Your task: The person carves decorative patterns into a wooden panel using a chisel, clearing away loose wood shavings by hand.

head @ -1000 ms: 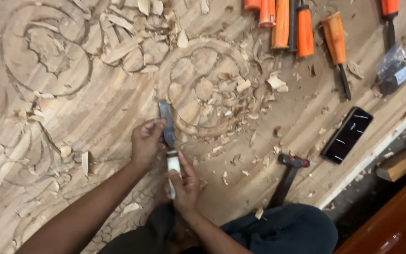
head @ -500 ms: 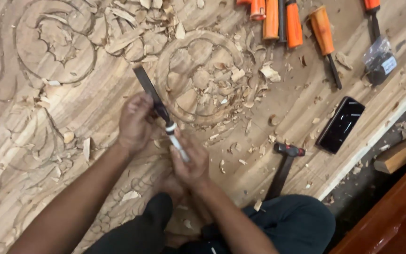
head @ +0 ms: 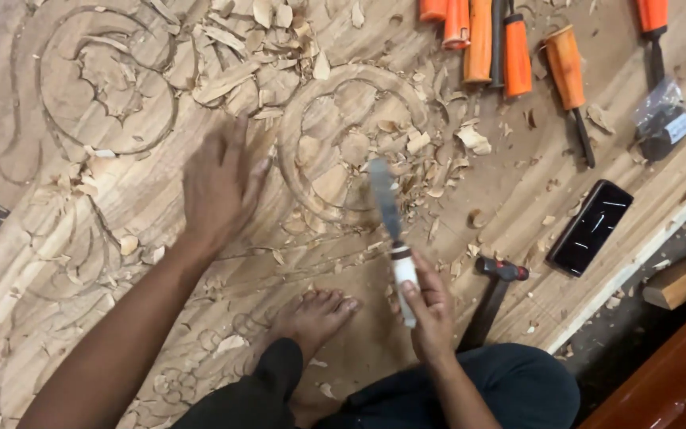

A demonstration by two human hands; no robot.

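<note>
Now | right hand [head: 430,314] grip on chisel [head: 391,230] handle | blade pointing upward, away

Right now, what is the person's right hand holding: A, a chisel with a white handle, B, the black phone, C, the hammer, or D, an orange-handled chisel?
A: the right hand grips a white-handled chisel with its blade raised over the carved wood panel, while the hammer and phone lie untouched nearby.
</note>
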